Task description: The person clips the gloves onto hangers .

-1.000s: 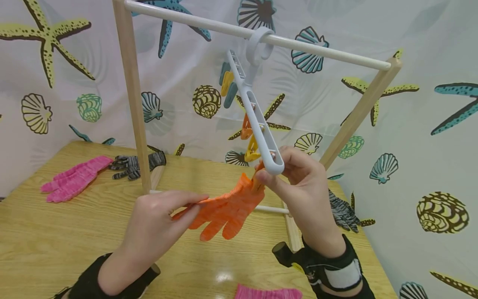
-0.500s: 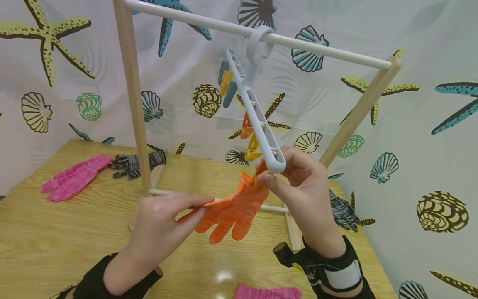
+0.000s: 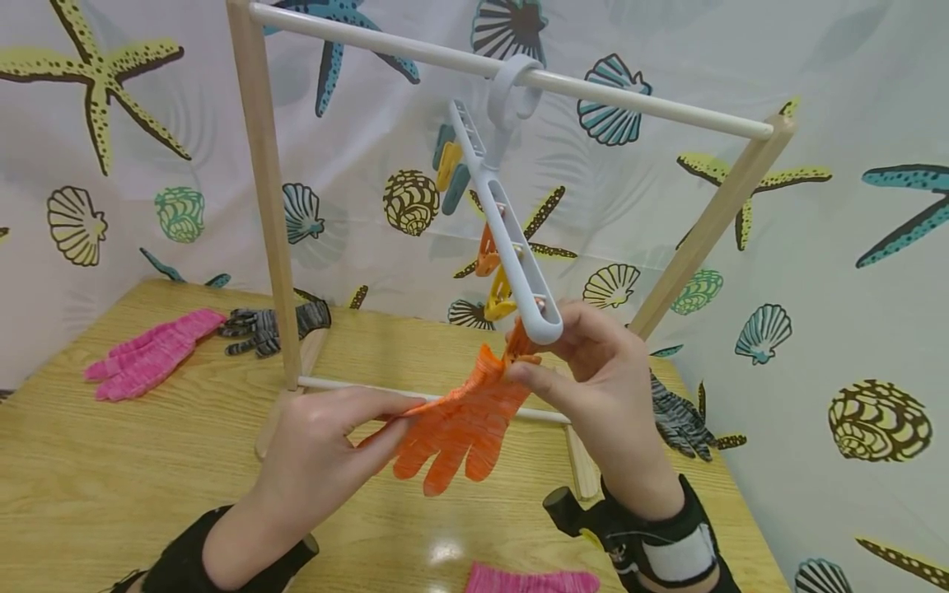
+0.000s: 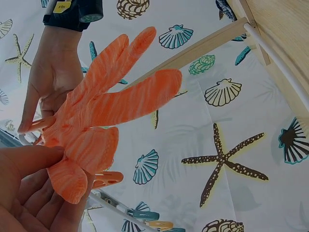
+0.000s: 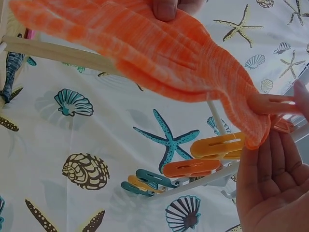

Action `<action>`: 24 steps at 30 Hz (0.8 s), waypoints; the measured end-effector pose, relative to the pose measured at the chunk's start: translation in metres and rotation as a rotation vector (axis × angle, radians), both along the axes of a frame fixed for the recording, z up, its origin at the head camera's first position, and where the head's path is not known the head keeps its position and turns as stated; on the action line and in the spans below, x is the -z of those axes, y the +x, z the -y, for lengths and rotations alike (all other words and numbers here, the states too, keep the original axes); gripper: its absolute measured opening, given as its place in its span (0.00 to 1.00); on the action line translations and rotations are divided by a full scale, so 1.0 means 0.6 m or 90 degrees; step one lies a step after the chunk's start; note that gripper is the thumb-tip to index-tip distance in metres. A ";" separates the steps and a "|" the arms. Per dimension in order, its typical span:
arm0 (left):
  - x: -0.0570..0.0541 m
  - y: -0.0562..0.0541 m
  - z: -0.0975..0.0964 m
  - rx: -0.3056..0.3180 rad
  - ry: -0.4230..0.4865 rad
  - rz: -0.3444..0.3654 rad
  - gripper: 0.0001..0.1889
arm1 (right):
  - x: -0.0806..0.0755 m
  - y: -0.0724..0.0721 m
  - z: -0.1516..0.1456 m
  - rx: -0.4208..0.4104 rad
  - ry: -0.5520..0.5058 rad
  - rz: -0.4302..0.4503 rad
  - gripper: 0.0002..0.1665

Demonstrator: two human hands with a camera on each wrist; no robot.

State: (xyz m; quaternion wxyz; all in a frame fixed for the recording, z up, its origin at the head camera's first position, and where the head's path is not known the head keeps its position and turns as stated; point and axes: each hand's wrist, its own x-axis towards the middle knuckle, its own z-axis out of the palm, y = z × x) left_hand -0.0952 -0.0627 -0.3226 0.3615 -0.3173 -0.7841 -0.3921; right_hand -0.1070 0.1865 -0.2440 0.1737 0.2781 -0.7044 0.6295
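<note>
An orange knit glove (image 3: 467, 432) hangs fingers-down below the near end of a light-blue clip hanger (image 3: 504, 231). My left hand (image 3: 334, 436) pinches one side of it between thumb and fingers. At the hanger's near end, my right hand (image 3: 608, 395) grips an orange clothespin (image 5: 270, 103). That clothespin sits over the edge of the glove's cuff in the right wrist view, with the thumb pressing its handle. Beside it hang a yellow clothespin (image 3: 501, 295) and another orange clothespin (image 5: 190, 168). Teal clothespins (image 5: 155, 177) with a yellow one hang farther back.
The hanger hooks over the white rod (image 3: 415, 49) of a wooden frame (image 3: 263, 189). A pink glove (image 3: 156, 354) and a grey-black glove (image 3: 255, 329) lie back left on the table (image 3: 133, 494). Another dark glove (image 3: 678, 420) lies right; pink knit fabric (image 3: 530, 579) shows in front.
My left hand has shifted slightly right with the glove, whose fingers now hang a bit lower and farther right. The right hand stays at the hanger's end, its thumb slightly lower on the clothespin.
</note>
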 end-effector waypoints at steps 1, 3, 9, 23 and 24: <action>0.000 0.000 0.000 0.002 -0.001 0.002 0.19 | 0.001 0.000 0.000 -0.002 -0.003 -0.001 0.15; 0.001 0.000 -0.001 0.007 -0.004 0.006 0.19 | 0.002 0.000 -0.001 -0.007 -0.007 -0.004 0.14; 0.002 0.001 -0.002 0.019 -0.006 0.021 0.19 | 0.005 -0.002 -0.003 -0.012 -0.010 -0.012 0.15; 0.005 0.001 -0.003 0.025 -0.002 0.028 0.19 | 0.007 -0.001 -0.002 -0.009 0.000 -0.017 0.15; 0.005 0.002 -0.003 0.025 -0.002 0.028 0.19 | 0.007 -0.001 -0.002 -0.010 0.000 -0.018 0.16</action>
